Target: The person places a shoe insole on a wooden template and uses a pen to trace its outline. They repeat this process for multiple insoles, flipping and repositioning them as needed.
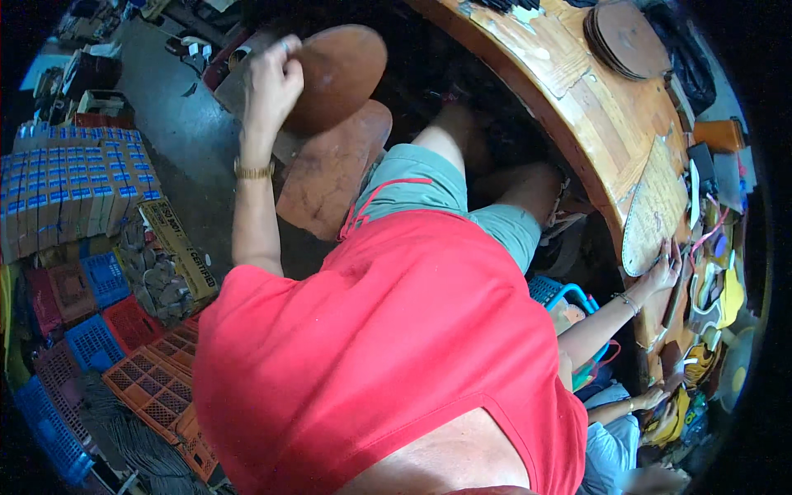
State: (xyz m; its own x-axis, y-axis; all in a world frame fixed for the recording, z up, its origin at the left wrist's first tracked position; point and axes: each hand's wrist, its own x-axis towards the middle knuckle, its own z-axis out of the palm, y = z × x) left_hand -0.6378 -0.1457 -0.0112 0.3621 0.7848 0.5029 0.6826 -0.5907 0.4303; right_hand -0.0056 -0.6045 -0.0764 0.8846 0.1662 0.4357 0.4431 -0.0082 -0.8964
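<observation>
Your left hand (274,89) is raised at the far left, fingers curled in at the left edge of a brown oval piece (342,78); you can't tell from here whether they pinch it. A second brown piece (337,177), with darker veins, lies just nearer, beside your left knee. Your right hand (658,271) is at the right, fingers extended and touching the near end of a tan board (656,202) on the table (615,115); whether they grip it, you can't tell.

At your near left are plastic crates: a blue crate (104,279), a red crate (132,322) and orange crates (157,386) among them. Their insides are hard to make out. Next to the orange crates sits a dark grey bundle of thin pieces (140,441). Farther off, small boxes (74,194) with blue labels are stacked in rows, and a printed carton (176,247) stands beside a heap of grey-brown flat pieces (157,276). Under your right forearm, between you and the table edge, is a light-blue basket (544,290) with something pale in it.

On the far part of the table rests a stack of round brown pieces (631,41), near a black bag (691,70). Clutter with yellow pieces (731,299) crowds the right, and at the near right a co-worker's hand (650,399) reaches in beside it.
</observation>
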